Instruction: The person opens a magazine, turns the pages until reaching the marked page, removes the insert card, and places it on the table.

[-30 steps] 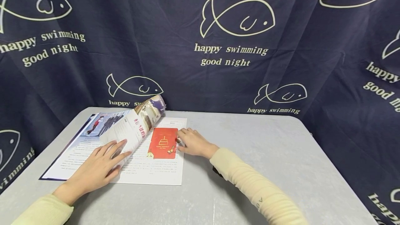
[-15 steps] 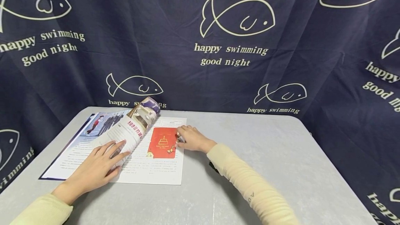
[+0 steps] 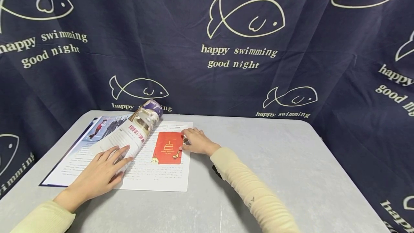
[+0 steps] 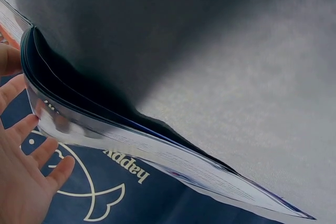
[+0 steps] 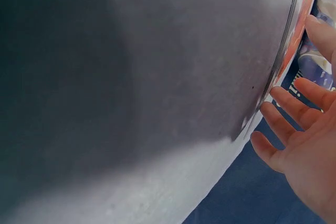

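An open magazine (image 3: 168,182) lies on the table, and several of its pages (image 3: 124,137) arch up in a curl over the left half. My left hand (image 3: 98,172) rests on the curled pages with its fingers spread. Flat on the right page is a red card (image 3: 168,148) with a golden cake drawing. At the card's right edge, my right hand (image 3: 198,143) touches it with extended fingers. In the right wrist view, the fingers of the right hand (image 5: 304,135) are spread, with the thumb beside the red strip of the card (image 5: 294,45). The left wrist view shows the left hand (image 4: 26,171) against the bent pages.
The grey table (image 3: 268,175) extends to the right of the magazine. A dark blue curtain (image 3: 194,28) with fish drawings and lettering hangs behind and at both sides of the table.
The curled pages have shifted to the left, and more of their red lettering shows. My right hand has moved slightly left at the card's edge. The left hand stays nearly still.
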A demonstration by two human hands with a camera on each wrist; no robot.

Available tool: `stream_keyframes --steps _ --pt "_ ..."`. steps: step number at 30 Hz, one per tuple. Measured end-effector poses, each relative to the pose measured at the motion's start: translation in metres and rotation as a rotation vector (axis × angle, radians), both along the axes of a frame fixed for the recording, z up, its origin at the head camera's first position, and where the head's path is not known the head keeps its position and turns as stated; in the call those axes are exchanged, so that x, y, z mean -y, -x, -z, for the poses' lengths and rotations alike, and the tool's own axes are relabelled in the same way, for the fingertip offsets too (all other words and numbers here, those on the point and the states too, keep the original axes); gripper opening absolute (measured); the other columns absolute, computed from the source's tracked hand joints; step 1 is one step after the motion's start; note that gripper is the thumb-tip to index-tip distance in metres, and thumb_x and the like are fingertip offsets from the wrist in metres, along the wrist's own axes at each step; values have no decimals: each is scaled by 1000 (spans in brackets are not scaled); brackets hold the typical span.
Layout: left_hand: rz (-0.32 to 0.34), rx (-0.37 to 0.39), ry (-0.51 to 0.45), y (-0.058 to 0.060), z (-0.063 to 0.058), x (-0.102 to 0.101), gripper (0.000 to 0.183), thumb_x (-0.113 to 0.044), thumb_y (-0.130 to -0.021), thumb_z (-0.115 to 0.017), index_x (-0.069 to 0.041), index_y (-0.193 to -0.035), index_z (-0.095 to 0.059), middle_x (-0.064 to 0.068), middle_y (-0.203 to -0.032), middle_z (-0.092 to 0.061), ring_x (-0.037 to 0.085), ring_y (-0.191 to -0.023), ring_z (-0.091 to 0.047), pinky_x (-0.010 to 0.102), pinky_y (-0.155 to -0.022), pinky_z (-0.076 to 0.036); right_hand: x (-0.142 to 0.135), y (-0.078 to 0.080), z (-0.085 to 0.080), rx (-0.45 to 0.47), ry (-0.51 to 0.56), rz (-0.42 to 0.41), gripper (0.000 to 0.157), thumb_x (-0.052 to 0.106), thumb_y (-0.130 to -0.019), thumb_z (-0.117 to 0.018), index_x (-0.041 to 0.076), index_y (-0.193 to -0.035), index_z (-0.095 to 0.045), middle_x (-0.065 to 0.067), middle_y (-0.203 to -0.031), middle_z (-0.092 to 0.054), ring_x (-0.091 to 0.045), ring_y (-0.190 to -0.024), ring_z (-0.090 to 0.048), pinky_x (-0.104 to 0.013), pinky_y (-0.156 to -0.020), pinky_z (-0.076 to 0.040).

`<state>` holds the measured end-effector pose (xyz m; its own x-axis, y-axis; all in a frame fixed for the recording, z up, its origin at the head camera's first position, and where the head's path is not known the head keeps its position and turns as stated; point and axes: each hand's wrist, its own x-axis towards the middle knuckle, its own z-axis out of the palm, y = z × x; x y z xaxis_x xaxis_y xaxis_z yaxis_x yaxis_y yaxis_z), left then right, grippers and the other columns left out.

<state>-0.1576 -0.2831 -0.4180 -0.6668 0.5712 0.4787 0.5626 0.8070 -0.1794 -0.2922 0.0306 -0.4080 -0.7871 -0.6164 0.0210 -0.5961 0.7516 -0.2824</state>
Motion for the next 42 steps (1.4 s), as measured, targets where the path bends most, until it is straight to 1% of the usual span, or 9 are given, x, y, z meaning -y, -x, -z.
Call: stream_keyframes --steps 5,10,16,23,25,31,35,38,42 --pt "-8 -6 3 0 0 0 44 -28 -72 -59 -18 -115 -59 10 -131 -48 35 -112 -44 51 -79 -36 2 3 2 -7 5 14 51 41 -83 -63 13 -123 -49 0 -114 -56 -17 -100 -45 -38 -90 -36" --pt "-25 -7 -4 -1 -3 -2 45 -30 -71 -61 -15 -113 -60 12 -130 -49 37 -113 -44 51 -81 -37 5 4 2 -8 11 29 52 42 -82 -63 12 -122 -49 -1 -113 -56 -17 -97 -44 -36 -87 -36" --pt "-17 -20 0 0 -4 -2 44 -33 -73 -60 -12 -112 -60 13 -130 -49 38 -112 -45 53 -80 -39 8 4 0 -4 3 52 56 43 -82 -63 13 -127 -47 -2 -123 -53 -18 -102 -44 -37 -89 -36" --pt "-25 -13 0 -1 -4 -3 45 -27 -69 -61 -13 -112 -60 14 -129 -49 37 -110 -46 53 -78 -40 12 6 1 -6 0 61 59 43 -80 -66 14 -127 -47 -3 -128 -51 -19 -110 -44 -39 -92 -35" --pt "-32 -5 1 -1 -4 -3 46 -26 -68 -62 -13 -112 -60 14 -129 -49 37 -110 -46 53 -78 -39 13 7 2 -7 -5 63 60 43 -78 -67 15 -127 -47 -2 -127 -51 -19 -110 -44 -38 -92 -35" --pt "-42 -5 6 0 -4 -3 46 -25 -66 -63 -12 -111 -61 14 -130 -48 37 -110 -47 53 -78 -40 17 10 1 7 1 64 61 39 -76 -71 14 -126 -48 -1 -118 -54 -17 -103 -44 -35 -87 -34" --pt "-44 -12 11 1 -4 -2 46 -26 -66 -62 -12 -110 -62 14 -130 -48 37 -109 -47 53 -77 -40 20 11 -1 31 20 79 63 37 -73 -74 14 -126 -48 -4 -121 -53 -19 -106 -44 -35 -87 -35" --pt "-64 6 24 0 -4 -2 45 -26 -67 -64 -12 -110 -62 14 -130 -48 37 -110 -46 54 -77 -40 22 12 -2 53 28 97 64 35 -72 -76 14 -126 -49 -5 -123 -52 -20 -108 -44 -36 -88 -35" --pt "-102 56 48 -2 -4 -2 46 -29 -69 -67 -12 -112 -61 13 -132 -47 36 -111 -46 55 -77 -41 25 12 -3 77 31 113 64 33 -71 -77 15 -126 -49 -6 -123 -51 -21 -109 -43 -37 -89 -33"
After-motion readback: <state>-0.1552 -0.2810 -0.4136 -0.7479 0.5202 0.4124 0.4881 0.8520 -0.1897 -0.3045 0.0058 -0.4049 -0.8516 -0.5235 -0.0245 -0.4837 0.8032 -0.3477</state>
